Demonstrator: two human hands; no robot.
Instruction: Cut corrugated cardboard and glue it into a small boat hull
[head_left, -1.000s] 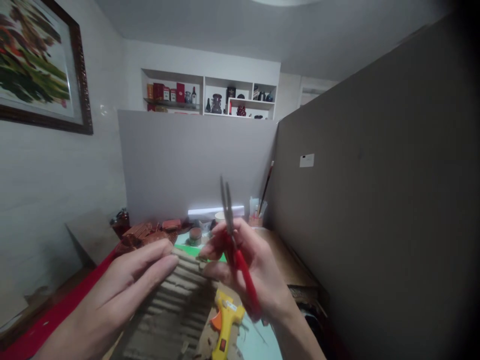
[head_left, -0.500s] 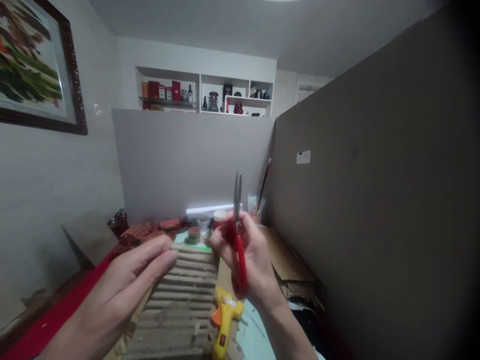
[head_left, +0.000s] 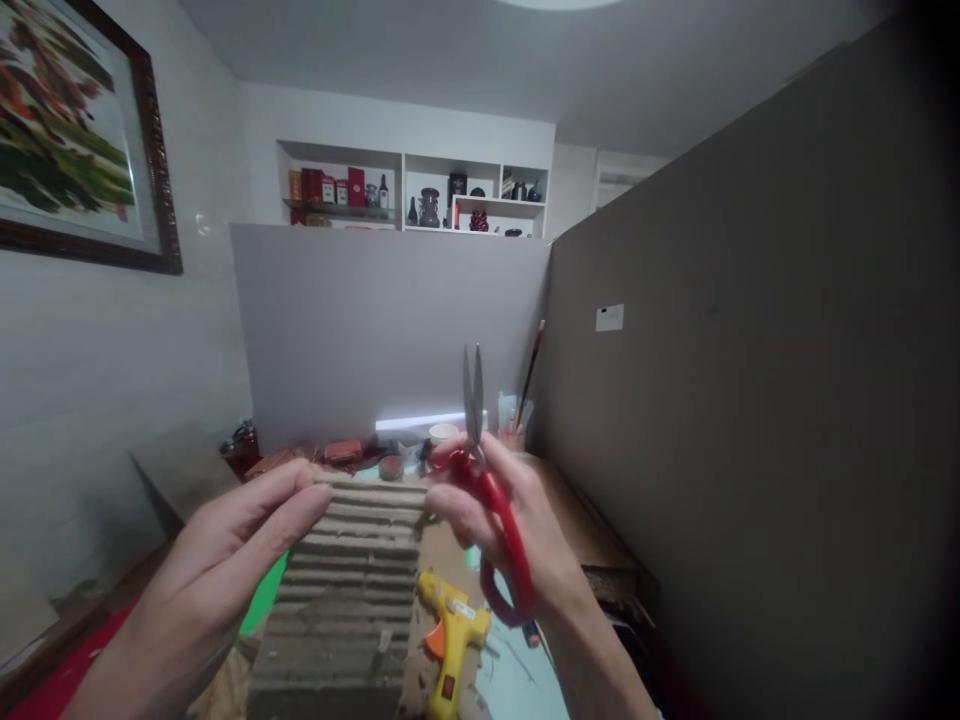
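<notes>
A strip of corrugated cardboard (head_left: pixel 352 590), its ridges bared, is held up in front of me. My left hand (head_left: pixel 232 550) pinches its upper left corner between thumb and fingers. Red-handled scissors (head_left: pixel 504 530) are in my right hand (head_left: pixel 517 500), blades upward and slightly parted. The thumb and a fingertip of that hand are at the cardboard's upper right corner; whether they grip it I cannot tell. Below and right of the cardboard lies a yellow glue gun (head_left: pixel 454 640) with an orange trigger.
Brown cardboard sheets (head_left: pixel 577 510) are stacked at the right by the grey partition (head_left: pixel 735 380). Along the back stand a white-rimmed cup (head_left: pixel 443 433), a round jar (head_left: pixel 391 467) and a holder with brushes (head_left: pixel 514 437). Reddish pieces (head_left: pixel 343 452) lie at back left.
My right hand has turned the scissors, so the handle swings right and the blades part a little more. Left hand and cardboard have shifted slightly left.
</notes>
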